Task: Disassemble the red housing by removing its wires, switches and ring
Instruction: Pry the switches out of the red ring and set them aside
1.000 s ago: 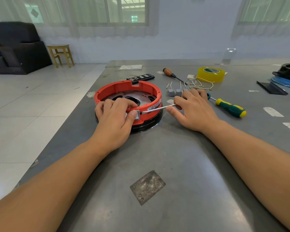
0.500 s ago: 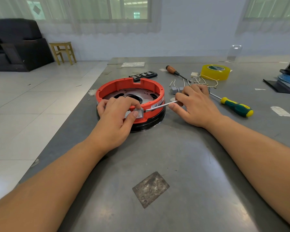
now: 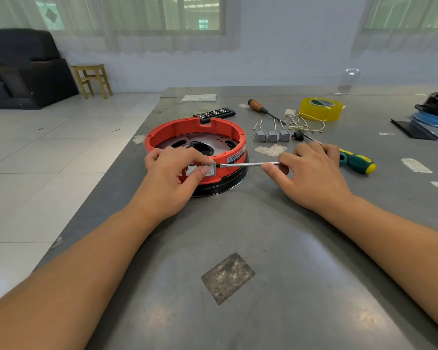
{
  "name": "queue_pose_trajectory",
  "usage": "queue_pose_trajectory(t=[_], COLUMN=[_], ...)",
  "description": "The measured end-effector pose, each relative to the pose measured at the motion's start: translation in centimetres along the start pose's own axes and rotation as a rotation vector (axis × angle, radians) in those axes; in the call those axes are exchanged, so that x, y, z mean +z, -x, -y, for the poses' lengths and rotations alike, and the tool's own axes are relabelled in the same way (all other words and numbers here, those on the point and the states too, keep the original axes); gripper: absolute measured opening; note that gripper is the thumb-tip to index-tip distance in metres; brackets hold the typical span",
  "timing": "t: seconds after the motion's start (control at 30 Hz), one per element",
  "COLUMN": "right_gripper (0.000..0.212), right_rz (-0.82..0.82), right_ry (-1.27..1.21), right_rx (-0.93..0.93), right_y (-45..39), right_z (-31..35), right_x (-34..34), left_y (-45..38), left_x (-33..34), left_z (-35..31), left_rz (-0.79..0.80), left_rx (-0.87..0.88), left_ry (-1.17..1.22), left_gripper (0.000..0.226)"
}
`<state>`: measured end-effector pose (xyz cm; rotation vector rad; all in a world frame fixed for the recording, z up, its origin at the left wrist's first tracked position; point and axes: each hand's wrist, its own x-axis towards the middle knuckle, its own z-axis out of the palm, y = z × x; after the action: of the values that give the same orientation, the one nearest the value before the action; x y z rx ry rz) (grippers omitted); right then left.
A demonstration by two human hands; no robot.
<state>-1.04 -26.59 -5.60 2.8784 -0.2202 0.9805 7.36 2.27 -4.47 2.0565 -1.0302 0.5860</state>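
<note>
— Left hand (image 3: 173,173) is on the near wall of the housing (image 3: 195,137), thumb and fingers pinching the grey switch (image 3: 211,170) set in it!

— And the right hand (image 3: 307,173)?

— Curled round a screwdriver (image 3: 250,163), blade lying level, tip right at the switch's edge (handle hidden under the palm).

— Where's the housing sitting?

— On a black ring (image 3: 220,188), on the grey table (image 3: 276,236). Three loose switches (image 3: 272,135) and thin wires (image 3: 306,123) lie behind the right hand, near the yellow tape (image 3: 320,109).
</note>
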Motion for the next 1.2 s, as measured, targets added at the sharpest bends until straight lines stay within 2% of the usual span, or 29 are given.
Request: queue_pose_trajectory(t=[0.17,0.53,0.83,1.2], right_gripper=[0.069,0.071,0.069,0.064], right_rz=[0.066,0.102,0.085,-0.034], right_ry=[0.088,0.052,0.007,-0.038], right_rx=[0.047,0.022,-0.043,-0.182], right_y=[1.5,1.3,-0.6,-3.5], right_z=[-0.1,0.5,0.2,-0.7], right_x=[-0.5,-0.6,0.4,2.5], left_y=[-0.1,-0.1,-0.1,-0.4], left_x=[0.0,0.1,0.2,-0.1], left_z=[0.0,-0.1,-0.3,-0.3], left_rz=[0.003,0.009,0.025,0.075], left_rx=[-0.008,-0.014,-0.026,-0.072], left_ry=[0.001,0.006,-0.026,-0.039], left_gripper=[0.016,0.013,0.014,0.017])
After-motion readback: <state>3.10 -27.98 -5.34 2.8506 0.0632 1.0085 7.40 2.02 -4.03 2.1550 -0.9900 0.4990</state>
